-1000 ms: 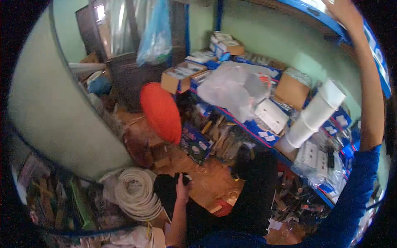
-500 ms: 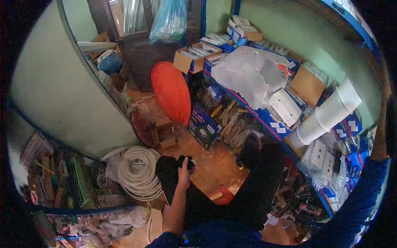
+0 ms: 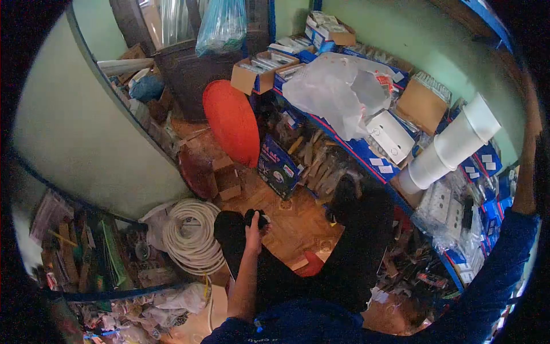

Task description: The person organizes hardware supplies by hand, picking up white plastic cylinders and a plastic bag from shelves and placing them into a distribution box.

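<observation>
My left hand (image 3: 254, 228) is closed around a small black object by my left knee, with dark trousers behind it. What the object is cannot be made out. A coil of white hose or cable (image 3: 192, 236) lies just left of that knee. My right arm, in a blue sleeve (image 3: 492, 275), reaches up along the right edge. Its bare forearm (image 3: 524, 183) shows there, but no right hand can be made out.
A shelf on the right holds a clear plastic bag (image 3: 332, 94), open cartons (image 3: 423, 105) and stacked white tubs (image 3: 452, 149). A red round object (image 3: 231, 123) stands ahead. Cluttered shelving (image 3: 97, 252) is at the left.
The view has shifted slightly, so the shelf goods and the red object appear a little higher and further left. My left hand keeps its hold by the knee.
</observation>
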A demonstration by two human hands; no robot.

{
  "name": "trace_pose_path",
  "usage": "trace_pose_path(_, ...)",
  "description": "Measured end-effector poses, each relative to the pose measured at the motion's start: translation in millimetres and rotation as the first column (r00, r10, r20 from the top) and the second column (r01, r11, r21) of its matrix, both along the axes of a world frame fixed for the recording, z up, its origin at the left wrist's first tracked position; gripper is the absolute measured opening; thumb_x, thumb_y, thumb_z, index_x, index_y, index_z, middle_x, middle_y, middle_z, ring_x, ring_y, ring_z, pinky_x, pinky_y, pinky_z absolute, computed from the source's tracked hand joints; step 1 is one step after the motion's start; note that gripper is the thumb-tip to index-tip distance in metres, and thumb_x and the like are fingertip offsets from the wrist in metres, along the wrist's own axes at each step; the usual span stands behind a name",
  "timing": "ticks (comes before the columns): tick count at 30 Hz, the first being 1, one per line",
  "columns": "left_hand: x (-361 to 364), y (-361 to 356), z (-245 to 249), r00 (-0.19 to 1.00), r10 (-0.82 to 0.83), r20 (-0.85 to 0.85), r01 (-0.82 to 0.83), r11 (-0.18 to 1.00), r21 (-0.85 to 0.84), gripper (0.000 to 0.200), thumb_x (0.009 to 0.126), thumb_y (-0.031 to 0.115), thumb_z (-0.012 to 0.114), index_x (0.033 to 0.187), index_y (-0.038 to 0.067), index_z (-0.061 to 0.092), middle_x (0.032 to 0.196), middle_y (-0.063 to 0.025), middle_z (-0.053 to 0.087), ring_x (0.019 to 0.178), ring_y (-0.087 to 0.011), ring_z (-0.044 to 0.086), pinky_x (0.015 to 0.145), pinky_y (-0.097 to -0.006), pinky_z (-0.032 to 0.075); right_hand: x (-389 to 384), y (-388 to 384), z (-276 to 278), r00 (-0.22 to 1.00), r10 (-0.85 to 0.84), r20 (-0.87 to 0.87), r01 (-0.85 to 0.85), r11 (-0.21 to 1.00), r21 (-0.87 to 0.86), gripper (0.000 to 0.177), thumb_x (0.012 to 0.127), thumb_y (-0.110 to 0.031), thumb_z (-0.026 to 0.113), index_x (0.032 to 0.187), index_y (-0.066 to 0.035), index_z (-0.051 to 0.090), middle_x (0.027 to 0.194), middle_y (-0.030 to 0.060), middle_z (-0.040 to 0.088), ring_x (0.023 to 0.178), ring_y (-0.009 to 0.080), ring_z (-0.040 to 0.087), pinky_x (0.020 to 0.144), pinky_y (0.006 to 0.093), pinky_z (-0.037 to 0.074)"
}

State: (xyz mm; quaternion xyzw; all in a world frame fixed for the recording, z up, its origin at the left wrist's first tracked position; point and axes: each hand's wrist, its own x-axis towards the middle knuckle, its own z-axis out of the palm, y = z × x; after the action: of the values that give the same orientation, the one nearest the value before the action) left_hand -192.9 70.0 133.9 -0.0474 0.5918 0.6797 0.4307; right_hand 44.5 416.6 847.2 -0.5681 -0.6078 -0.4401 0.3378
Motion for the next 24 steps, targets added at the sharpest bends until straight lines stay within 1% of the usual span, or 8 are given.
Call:
trace_pose_path(4, -4.7, -3.1, -5.9, 0.999, -0.04, 0.019, 0.04, 0.999, 0.018, 0.075, 0.086, 0.057, 0.063, 0.118, -0.01, 0.05, 0.086, -0.0132, 0.065, 0.071, -0.0197, 0.063, 0.067, -0.0351, 0.049, -4.4, -22.7, -24.5, 0.999, 0.026, -0.045, -0.024, 0.999, 0.037, 0.044, 0.091, -0.038, 0.054, 0.124, -0.01, 0.057, 0.136, 0.0138, 0.052, 0.129, 0.035, 0.044, 0.105, 0.0498, 0.037)
trace_pose_path(6, -3.4, -1.9, -11.0, 1.0, 0.015, -0.01, -0.014, 0.999, 0.051, 0.085, 0.086, 0.058, 0.062, 0.131, -0.011, 0.039, 0.092, -0.0147, 0.065, 0.073, -0.0221, 0.064, 0.068, -0.0371, 0.051, -0.9, -21.1, -46.9, 0.999, -0.019, 0.042, -0.003, 0.883, 0.469, 0.04, 0.092, -0.036, 0.053, 0.123, -0.011, 0.058, 0.136, 0.0119, 0.053, 0.128, 0.0336, 0.046, 0.104, 0.0476, 0.039)
trace_pose_path(8, -1.2, 0.2, -8.6, 0.997, 0.066, 0.034, -0.066, 0.998, -0.018, 0.093, 0.087, 0.057, 0.059, 0.144, -0.006, 0.023, 0.11, -0.0171, 0.062, 0.092, -0.0269, 0.065, 0.085, -0.0389, 0.05, -2.3, -38.4, -67.9, 0.993, 0.024, 0.114, -0.089, 0.79, 0.607, 0.039, 0.092, -0.034, 0.053, 0.122, -0.012, 0.059, 0.136, 0.0116, 0.053, 0.127, 0.0323, 0.046, 0.104, 0.0465, 0.039)
trace_pose_path(14, -8.3, -12.6, -48.5, 0.972, -0.012, -0.235, 0.029, 0.997, 0.068, 0.066, 0.092, 0.022, 0.062, 0.143, -0.003, 0.03, 0.119, -0.0164, 0.059, 0.104, -0.0253, 0.062, 0.092, -0.0358, 0.047, 45.0, -112.2, -105.3, 0.882, 0.287, 0.374, -0.395, 0.883, 0.253, 0.057, 0.083, -0.049, 0.06, 0.124, -0.011, 0.06, 0.129, 0.0164, 0.057, 0.12, 0.0354, 0.052, 0.095, 0.0583, 0.04)
trace_pose_path(15, 6.1, -8.0, 11.7, 0.948, -0.062, -0.313, 0.08, 0.996, 0.046, 0.053, 0.091, 0.007, 0.057, 0.14, 0.001, 0.038, 0.113, -0.0142, 0.06, 0.095, -0.0227, 0.062, 0.085, -0.0345, 0.05, 54.5, -115.4, -116.1, 0.843, 0.36, 0.399, -0.468, 0.857, 0.215, 0.056, 0.082, -0.049, 0.061, 0.121, -0.01, 0.063, 0.124, 0.0165, 0.061, 0.114, 0.036, 0.056, 0.092, 0.0559, 0.042)
trace_pose_path(18, 23.7, 4.5, 28.9, 0.794, 0.136, -0.593, -0.066, 0.988, 0.139, 0.029, 0.08, 0.001, 0.053, 0.107, -0.001, 0.061, 0.087, -0.0103, 0.063, 0.077, -0.0209, 0.06, 0.07, -0.0311, 0.049, 82.1, -121.1, -154.5, 0.786, 0.507, 0.354, -0.563, 0.823, 0.074, 0.04, 0.086, -0.034, 0.063, 0.115, -0.006, 0.065, 0.115, 0.0164, 0.065, 0.103, 0.0337, 0.062, 0.089, 0.0445, 0.047)
trace_pose_path(20, 17.2, 2.2, 28.9, 0.874, -0.049, -0.483, 0.09, 0.994, 0.063, 0.016, 0.075, 0.001, 0.053, 0.088, -0.001, 0.062, 0.078, -0.0099, 0.061, 0.069, -0.0194, 0.057, 0.065, -0.0297, 0.047, 99.8, -115.3, -177.1, 0.775, 0.573, 0.268, -0.588, 0.808, -0.025, 0.027, 0.09, -0.018, 0.065, 0.112, -0.004, 0.065, 0.111, 0.0162, 0.066, 0.096, 0.0308, 0.065, 0.089, 0.0355, 0.049)
trace_pose_path(24, 29.7, 23.5, 40.9, 0.899, -0.198, -0.392, 0.276, 0.949, 0.154, 0.008, 0.067, 0.002, 0.051, 0.061, 0.0, 0.055, 0.066, -0.0094, 0.057, 0.058, -0.0166, 0.051, 0.057, -0.0274, 0.041, 131.3, -82.3, -192.8, 0.818, 0.456, 0.352, -0.438, 0.889, -0.133, 0.032, 0.089, -0.024, 0.066, 0.112, -0.003, 0.065, 0.113, 0.0162, 0.066, 0.105, 0.0316, 0.061, 0.094, 0.0375, 0.046)
